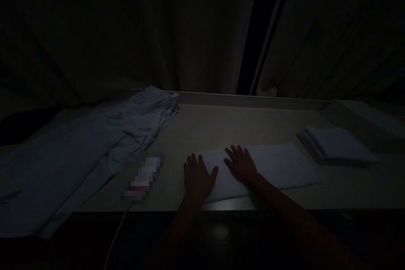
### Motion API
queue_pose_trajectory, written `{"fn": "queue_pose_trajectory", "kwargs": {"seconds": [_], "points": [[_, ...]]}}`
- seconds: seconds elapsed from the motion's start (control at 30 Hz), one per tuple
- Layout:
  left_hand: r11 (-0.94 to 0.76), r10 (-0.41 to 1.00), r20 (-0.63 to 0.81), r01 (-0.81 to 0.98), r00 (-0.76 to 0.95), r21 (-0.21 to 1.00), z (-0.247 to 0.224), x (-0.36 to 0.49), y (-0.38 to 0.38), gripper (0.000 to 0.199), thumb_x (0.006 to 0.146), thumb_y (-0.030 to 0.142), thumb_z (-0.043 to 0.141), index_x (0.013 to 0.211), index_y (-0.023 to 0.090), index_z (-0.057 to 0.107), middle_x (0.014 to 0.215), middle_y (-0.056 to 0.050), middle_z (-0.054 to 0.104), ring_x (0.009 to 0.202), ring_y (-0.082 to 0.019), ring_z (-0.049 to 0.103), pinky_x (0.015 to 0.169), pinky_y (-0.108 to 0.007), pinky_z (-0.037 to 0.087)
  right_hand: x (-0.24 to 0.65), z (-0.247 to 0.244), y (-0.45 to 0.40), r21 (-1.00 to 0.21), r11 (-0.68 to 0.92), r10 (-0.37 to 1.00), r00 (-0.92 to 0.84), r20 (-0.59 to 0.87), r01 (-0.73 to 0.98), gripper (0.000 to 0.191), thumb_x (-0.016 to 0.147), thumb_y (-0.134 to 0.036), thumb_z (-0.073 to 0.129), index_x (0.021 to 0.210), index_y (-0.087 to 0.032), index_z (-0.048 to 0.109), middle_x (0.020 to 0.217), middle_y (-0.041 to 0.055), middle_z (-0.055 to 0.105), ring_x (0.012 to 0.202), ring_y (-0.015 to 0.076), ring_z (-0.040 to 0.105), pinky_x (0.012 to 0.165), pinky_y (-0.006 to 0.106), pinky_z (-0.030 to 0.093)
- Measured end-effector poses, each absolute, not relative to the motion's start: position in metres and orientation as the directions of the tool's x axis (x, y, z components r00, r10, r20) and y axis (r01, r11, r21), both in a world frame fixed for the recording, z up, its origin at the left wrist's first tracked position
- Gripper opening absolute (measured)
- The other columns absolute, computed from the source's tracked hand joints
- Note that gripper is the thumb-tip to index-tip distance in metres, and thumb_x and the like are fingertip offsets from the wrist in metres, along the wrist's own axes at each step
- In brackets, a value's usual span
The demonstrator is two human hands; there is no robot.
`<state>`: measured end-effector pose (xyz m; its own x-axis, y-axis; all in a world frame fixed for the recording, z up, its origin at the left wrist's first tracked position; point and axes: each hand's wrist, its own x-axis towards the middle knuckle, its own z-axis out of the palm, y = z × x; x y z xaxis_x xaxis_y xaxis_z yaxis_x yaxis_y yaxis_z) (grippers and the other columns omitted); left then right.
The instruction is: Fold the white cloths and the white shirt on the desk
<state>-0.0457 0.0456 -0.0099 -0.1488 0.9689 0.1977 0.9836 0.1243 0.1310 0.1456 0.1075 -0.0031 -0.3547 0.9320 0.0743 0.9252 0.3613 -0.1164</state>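
Observation:
A white cloth (278, 166), folded into a long flat strip, lies near the front edge of the desk. My left hand (198, 178) rests at its left end with fingers spread and thumb out to the right. On the cloth, left of its middle, my right hand (241, 164) lies with its fingers apart. Neither hand grips anything. To the right sits a stack of folded white cloth (341, 145), its layered edge facing left.
A large rumpled white cloth (95, 143) covers the desk's left part and hangs over its front edge. A pixelated object (144, 179) with a cable is beside it. A raised ledge and dark curtains (202, 29) stand behind the desk (228, 124).

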Motion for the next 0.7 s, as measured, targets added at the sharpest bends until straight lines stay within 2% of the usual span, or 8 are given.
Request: {"fn": "queue_pose_trajectory", "kwargs": {"seconds": [0.2,0.3,0.37,0.43,0.53,0.63,0.7], "points": [[0.147,0.971,0.164,0.977,-0.172,0.157,-0.010,-0.046,0.045,0.092,0.086,0.072,0.022,0.146,0.002,0.032,0.156,-0.024,0.023,0.146,-0.038,0.013,0.116,-0.055,0.008,0.196,-0.009,0.129,-0.086,0.222,0.975,-0.218,0.047,0.971,0.068,0.094,-0.067,0.010,0.150,-0.034,0.029,0.158,0.0028,0.025,0.144,0.0313,0.019,0.113,0.056,0.015],[0.145,0.967,0.190,0.980,-0.170,0.138,-0.005,-0.045,0.045,0.091,0.087,0.070,0.022,0.144,0.001,0.036,0.154,-0.023,0.028,0.147,-0.037,0.010,0.117,-0.055,0.005,0.203,-0.011,0.132,-0.070,0.207,0.978,-0.204,0.050,0.976,0.067,0.095,-0.066,0.008,0.151,-0.034,0.027,0.159,0.0029,0.023,0.145,0.0302,0.018,0.113,0.054,0.014],[0.079,0.967,0.232,0.989,-0.106,0.123,0.002,-0.044,0.044,0.085,0.089,0.066,0.025,0.144,0.002,0.038,0.155,-0.021,0.029,0.147,-0.034,0.009,0.118,-0.052,0.003,0.202,-0.010,0.131,-0.064,0.209,0.977,-0.206,0.050,0.976,0.067,0.095,-0.065,0.007,0.151,-0.033,0.026,0.159,0.0033,0.022,0.145,0.0300,0.017,0.113,0.054,0.012],[-0.046,0.962,0.272,0.992,0.012,0.118,0.010,-0.042,0.044,0.076,0.091,0.061,0.029,0.145,0.008,0.039,0.157,-0.016,0.027,0.148,-0.031,0.009,0.120,-0.049,0.003,0.200,-0.009,0.130,-0.064,0.209,0.977,-0.206,0.049,0.976,0.068,0.095,-0.065,0.007,0.151,-0.032,0.026,0.159,0.0038,0.022,0.145,0.0303,0.017,0.113,0.054,0.012],[-0.217,0.942,0.291,0.966,0.169,0.140,0.016,-0.040,0.044,0.065,0.092,0.060,0.032,0.146,0.025,0.039,0.159,-0.006,0.023,0.148,-0.028,0.010,0.120,-0.049,0.006,0.198,-0.008,0.129,-0.062,0.201,0.979,-0.199,0.038,0.978,0.069,0.095,-0.065,0.007,0.152,-0.031,0.026,0.159,0.0045,0.022,0.145,0.0306,0.016,0.113,0.054,0.011],[-0.202,0.961,0.225,0.963,0.160,0.178,0.011,-0.040,0.045,0.066,0.087,0.069,0.034,0.144,0.036,0.041,0.159,-0.002,0.025,0.147,-0.032,0.014,0.117,-0.054,0.009,0.198,-0.007,0.129,-0.059,0.203,0.979,-0.202,0.024,0.977,0.069,0.095,-0.065,0.007,0.152,-0.031,0.024,0.159,0.0042,0.021,0.145,0.0297,0.016,0.113,0.054,0.011],[-0.136,0.980,0.167,0.973,0.105,0.186,0.004,-0.040,0.045,0.073,0.084,0.074,0.033,0.144,0.035,0.041,0.157,-0.006,0.028,0.146,-0.035,0.017,0.116,-0.057,0.009,0.199,-0.007,0.129,-0.060,0.204,0.979,-0.202,0.026,0.977,0.068,0.095,-0.064,0.007,0.152,-0.031,0.024,0.160,0.0037,0.020,0.145,0.0295,0.016,0.114,0.054,0.011]]}}
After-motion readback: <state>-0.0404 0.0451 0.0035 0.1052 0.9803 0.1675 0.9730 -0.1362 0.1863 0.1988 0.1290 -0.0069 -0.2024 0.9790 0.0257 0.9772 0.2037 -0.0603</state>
